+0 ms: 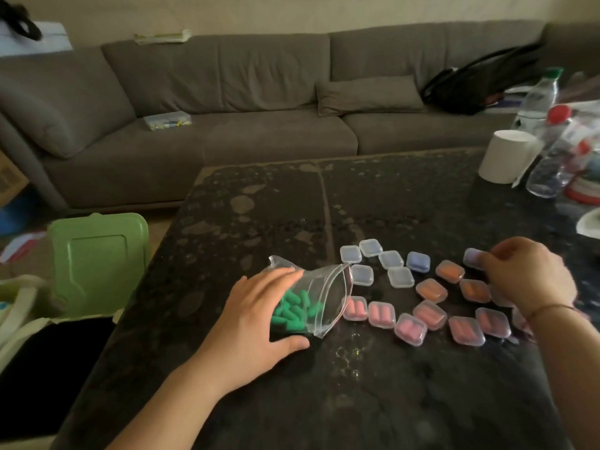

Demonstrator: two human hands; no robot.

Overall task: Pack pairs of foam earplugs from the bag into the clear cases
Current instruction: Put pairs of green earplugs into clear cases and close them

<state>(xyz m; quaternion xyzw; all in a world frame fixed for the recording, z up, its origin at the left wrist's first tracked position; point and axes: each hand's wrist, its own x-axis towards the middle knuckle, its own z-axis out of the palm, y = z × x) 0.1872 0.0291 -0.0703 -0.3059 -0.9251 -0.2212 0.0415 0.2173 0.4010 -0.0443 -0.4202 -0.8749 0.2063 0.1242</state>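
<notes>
A clear zip bag point(319, 295) of green foam earplugs point(293, 311) lies on the dark table point(259, 206), its open mouth facing right. My left hand point(259, 315) grips it from above. To the right lie several small clear cases: empty ones point(370, 254) at the back, one with purple plugs point(418, 261), orange-filled ones point(431, 290), pink-filled ones point(381, 314) in front. My right hand point(527, 276) pinches a case with purple plugs point(472, 257) at the far right of the group.
A white roll point(506, 156), plastic bottles point(552, 157) and clutter stand at the table's back right. A green lidded bin point(97, 264) sits left of the table. A grey sofa point(227, 102) runs behind.
</notes>
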